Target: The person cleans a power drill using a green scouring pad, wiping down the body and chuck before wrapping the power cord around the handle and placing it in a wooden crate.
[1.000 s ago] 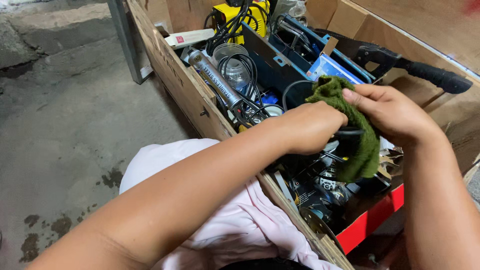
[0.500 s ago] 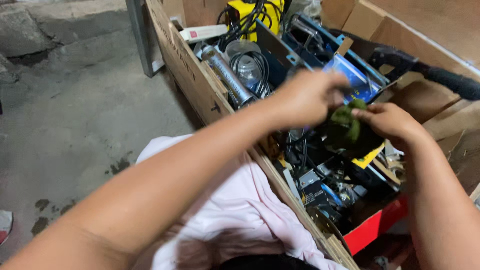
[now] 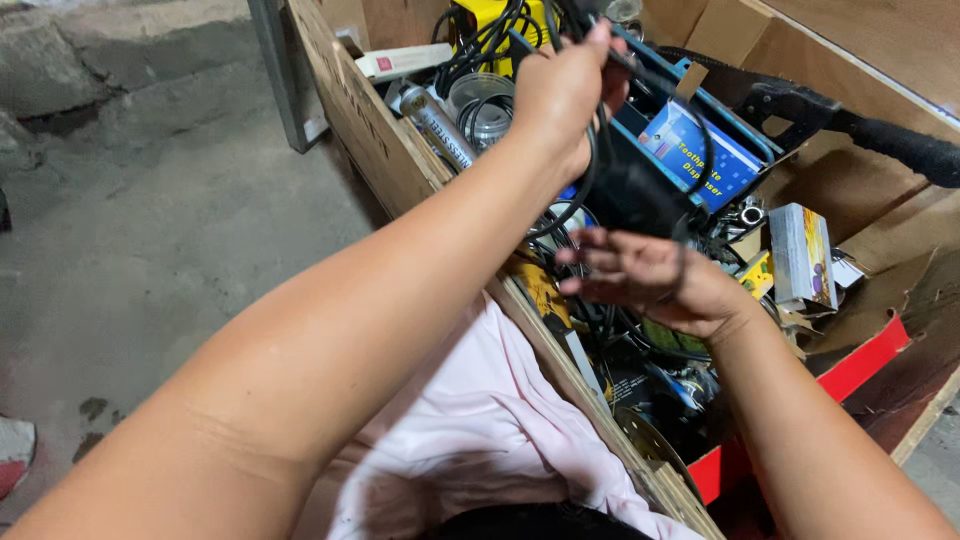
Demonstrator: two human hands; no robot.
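Black cord, thin and looped, hangs at upper centre of frame over the crate. Left hand clenched on its upper run; right hand pinches a lower loop. Risk: loops look tangled with other cables, so pulling may drag the blue box.

A large cardboard box is seen on a grey concrete floor. Inside it, a blue flat package is lodged beside a small printed carton. A silver cylindrical can is laid near a clear round container. A black foam-covered handle is propped across the far wall, and a red flap is folded at the near corner.
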